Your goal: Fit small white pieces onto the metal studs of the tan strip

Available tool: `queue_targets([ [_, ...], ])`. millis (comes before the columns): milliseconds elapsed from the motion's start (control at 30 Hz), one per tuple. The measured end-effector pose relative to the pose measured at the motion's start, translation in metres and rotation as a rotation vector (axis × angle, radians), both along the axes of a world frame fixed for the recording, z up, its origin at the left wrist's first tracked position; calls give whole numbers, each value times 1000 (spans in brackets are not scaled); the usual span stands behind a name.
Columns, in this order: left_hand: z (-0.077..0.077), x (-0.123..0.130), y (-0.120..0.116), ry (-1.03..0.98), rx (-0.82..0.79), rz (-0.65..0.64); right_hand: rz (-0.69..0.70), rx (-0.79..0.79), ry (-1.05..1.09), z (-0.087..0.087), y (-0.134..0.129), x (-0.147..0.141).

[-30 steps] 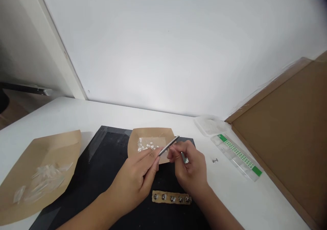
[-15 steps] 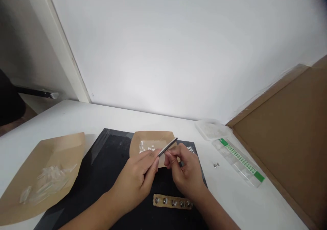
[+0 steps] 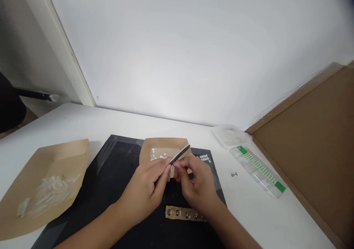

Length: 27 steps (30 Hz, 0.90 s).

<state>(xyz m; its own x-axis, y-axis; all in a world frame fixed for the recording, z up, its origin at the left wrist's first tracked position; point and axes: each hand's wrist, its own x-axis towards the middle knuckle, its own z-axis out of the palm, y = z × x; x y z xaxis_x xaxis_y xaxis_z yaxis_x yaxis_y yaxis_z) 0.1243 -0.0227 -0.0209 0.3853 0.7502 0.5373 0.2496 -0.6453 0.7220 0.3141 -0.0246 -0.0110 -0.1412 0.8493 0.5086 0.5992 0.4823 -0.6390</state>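
A slim dark nail file (image 3: 180,154) with a pale edge slants up and to the right over the small brown paper tray (image 3: 155,142). My left hand (image 3: 151,184) pinches its lower end between thumb and fingers. Close beside the file, my right hand (image 3: 195,177) has its thumb and fingertips pressed together; whatever they hold is too small or hidden to name. Small white oval pieces (image 3: 165,154) lie in the tray, partly behind my hands. Below the hands, a tan strip (image 3: 182,213) bears several round metal studs, its right end covered by my right wrist.
A black mat (image 3: 110,182) lies under the work, with rows of white ovals (image 3: 204,158) at its right corner. At left is a larger brown tray (image 3: 63,147) of clear plastic pieces. A clear case with a green-edged label (image 3: 260,169), a metal bit (image 3: 234,175) and a translucent container (image 3: 229,136) sit right.
Both hands and the file sit slightly lower-left of my right hand's former spot, and more of the white oval rows shows. The grips look the same; the view has shifted a little.
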Motion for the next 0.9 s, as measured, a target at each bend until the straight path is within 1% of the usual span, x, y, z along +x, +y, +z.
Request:
queue_targets([
  [100,0,-1,1,17,-1,12,-77,23,48,-1,1,-1],
  [233,1,-1,1,13,-8,4,-10,-25,49,0,2,-3],
  [333,1,-1,1,24,-14,11,-54,-31,77,2,2,-3],
  [433,0,-1,0,30,-11,8,7,-41,17,3,2,-1],
  [467,0,-1,0,32,-8,2,7,-34,-1,3,2,1],
  [600,0,-1,-1,46,-9,11,-109,-16,52,3,2,4],
  [633,0,-1,0,42,-12,11,-95,-19,56,2,2,3],
  [667,1,-1,0,34,-11,6,-40,-23,27,2,1,2],
  [733,2,-1,0,23,1,3,21,31,-31,2,0,0],
  [767,2,-1,0,23,6,4,-18,81,-53,2,-1,-1],
  [800,2,0,0,26,11,10,-86,95,-53,2,-1,-2],
  [833,2,0,0,27,15,21,-126,94,-45,1,-1,-2],
  [867,3,0,0,27,15,26,-133,92,-39,1,-1,-3],
  [900,3,0,1,27,13,26,-103,79,-43,1,-1,-3],
])
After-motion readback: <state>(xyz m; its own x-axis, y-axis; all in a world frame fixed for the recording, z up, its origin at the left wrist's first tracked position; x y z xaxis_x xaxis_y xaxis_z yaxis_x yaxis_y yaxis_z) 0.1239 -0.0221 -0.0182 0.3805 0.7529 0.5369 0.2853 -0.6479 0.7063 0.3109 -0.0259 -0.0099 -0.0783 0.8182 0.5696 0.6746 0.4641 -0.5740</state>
